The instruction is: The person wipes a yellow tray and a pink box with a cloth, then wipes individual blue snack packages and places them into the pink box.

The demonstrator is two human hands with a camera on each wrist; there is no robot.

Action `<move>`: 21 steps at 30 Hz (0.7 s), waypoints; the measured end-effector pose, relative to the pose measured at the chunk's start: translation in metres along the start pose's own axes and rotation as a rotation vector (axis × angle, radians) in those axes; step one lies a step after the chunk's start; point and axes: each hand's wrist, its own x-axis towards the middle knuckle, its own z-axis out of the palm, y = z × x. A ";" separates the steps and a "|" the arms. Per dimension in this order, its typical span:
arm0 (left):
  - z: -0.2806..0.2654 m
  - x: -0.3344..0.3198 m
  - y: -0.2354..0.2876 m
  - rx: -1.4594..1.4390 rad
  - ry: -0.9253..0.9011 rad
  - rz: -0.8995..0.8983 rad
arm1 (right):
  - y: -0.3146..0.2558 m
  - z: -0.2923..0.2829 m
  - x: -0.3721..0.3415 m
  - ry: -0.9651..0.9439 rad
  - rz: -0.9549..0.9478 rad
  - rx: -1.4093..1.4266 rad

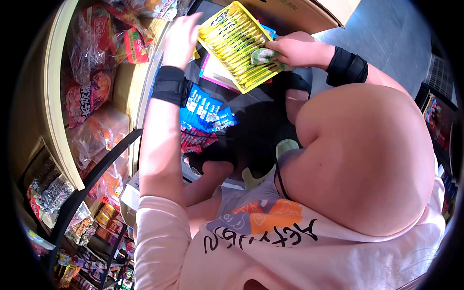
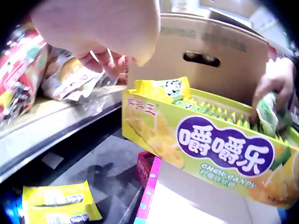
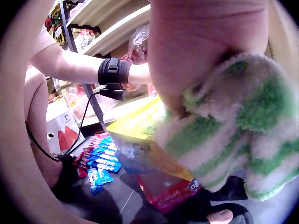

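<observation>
A yellow box (image 2: 156, 133) of chew candy stands tilted on top of other boxes, filled with a row of yellow candy packets (image 1: 232, 41). One packet (image 2: 169, 88) lies raised on the row at the box's left end. My right hand (image 1: 302, 50) grips a fuzzy green-and-white striped cloth (image 3: 210, 135) at the right side of the box, the cloth overlapping the packets. Beside the opposite end, my left hand (image 1: 180, 42) hangs with loosely bent fingers and holds nothing visible.
Below the yellow box is a pink-edged box (image 2: 148, 191). Yellow packets (image 2: 60, 205) lie on the dark floor, with blue packets (image 1: 205, 110) and pink packets (image 1: 197, 140) nearer me. A cardboard carton (image 1: 295, 12) stands behind; a shelf with bagged snacks (image 1: 99, 36) runs along the left.
</observation>
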 end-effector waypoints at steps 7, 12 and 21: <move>0.040 -0.095 -0.089 0.112 -0.209 -0.233 | -0.004 -0.010 -0.007 0.080 -0.004 0.116; 0.063 -0.114 -0.105 0.404 -0.493 -0.361 | -0.011 -0.025 -0.002 -0.013 0.032 0.162; 0.081 -0.116 -0.098 0.581 -0.543 -0.390 | -0.016 -0.034 0.004 -0.026 0.056 0.191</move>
